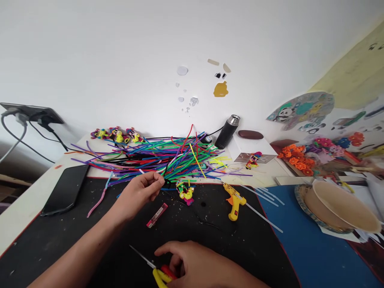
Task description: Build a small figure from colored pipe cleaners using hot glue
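Observation:
My left hand [147, 189] is closed in a pinch, with a dark strand, seemingly a black pipe cleaner [167, 181], at its fingertips. It is beside a big pile of coloured pipe cleaners [177, 160]. Low in the view, my right hand [195, 262] has its index finger stretched out, while its other fingers curl at the handles of yellow-and-red scissors [162, 277]. The blades point up and left. A small figure [186, 193] in yellow, green and magenta lies on the black mat [120, 236], right of my left hand.
A yellow glue gun [235, 201] with glue sticks [270, 196] lies to the right. A red-ended case [157, 216] is between my hands. At left are a phone [64, 190] and several figures [117, 135]. Behind stands a leaning black flask [227, 133]; bowls [345, 206] are far right.

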The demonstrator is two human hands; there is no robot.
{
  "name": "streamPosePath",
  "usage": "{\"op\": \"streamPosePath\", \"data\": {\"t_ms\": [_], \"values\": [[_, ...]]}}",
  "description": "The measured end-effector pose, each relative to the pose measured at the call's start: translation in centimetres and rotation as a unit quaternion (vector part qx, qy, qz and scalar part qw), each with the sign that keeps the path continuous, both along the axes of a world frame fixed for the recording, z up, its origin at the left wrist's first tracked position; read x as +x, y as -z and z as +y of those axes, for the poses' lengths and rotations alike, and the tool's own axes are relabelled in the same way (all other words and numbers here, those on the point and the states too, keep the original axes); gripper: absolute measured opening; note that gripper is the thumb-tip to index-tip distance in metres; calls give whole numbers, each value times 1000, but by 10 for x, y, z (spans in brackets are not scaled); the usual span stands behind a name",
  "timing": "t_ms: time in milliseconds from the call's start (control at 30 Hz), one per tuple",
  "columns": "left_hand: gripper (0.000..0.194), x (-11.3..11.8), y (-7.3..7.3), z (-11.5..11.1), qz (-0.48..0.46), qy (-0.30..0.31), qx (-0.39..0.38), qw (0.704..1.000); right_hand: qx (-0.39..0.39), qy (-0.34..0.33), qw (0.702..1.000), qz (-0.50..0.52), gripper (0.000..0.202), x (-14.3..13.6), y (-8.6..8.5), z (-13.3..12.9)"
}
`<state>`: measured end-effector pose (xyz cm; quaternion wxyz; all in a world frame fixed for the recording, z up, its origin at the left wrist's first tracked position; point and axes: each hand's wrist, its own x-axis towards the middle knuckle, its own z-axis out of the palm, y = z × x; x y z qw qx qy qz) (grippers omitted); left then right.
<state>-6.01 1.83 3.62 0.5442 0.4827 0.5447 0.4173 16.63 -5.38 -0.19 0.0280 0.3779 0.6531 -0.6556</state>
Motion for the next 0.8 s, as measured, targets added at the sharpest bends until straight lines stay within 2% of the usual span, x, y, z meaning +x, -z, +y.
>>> {"op": "streamPosePath", "data": {"t_ms": [100, 200, 333, 400, 467, 533, 667, 800], "values": [[45, -3, -2, 1, -16, -22, 10, 1000, -123, 31, 991, 49, 71, -6, 23, -4], [40, -12, -9, 4, -32, -69, 41, 996, -227, 87, 959, 144, 77, -5, 34, -7], [32, -24, -18, 10, -53, -144, 93, 984, -260, 169, 907, 285, 72, 6, 31, -1], [30, -25, -18, 13, -50, -156, 101, 981, -258, 210, 873, 356, 68, 10, 28, 3], [29, -21, -16, 17, -41, -153, 94, 983, -235, 231, 856, 399, 60, 10, 28, 5], [31, -13, -13, 19, -34, -149, 85, 985, -207, 231, 863, 400, 57, 7, 28, 7], [31, 3, -6, 21, -33, -151, 86, 984, -165, 224, 887, 369, 70, 0, 30, 7], [31, 11, 0, 18, -25, -144, 85, 986, -165, 227, 883, 376, 85, -5, 32, 11]]}}
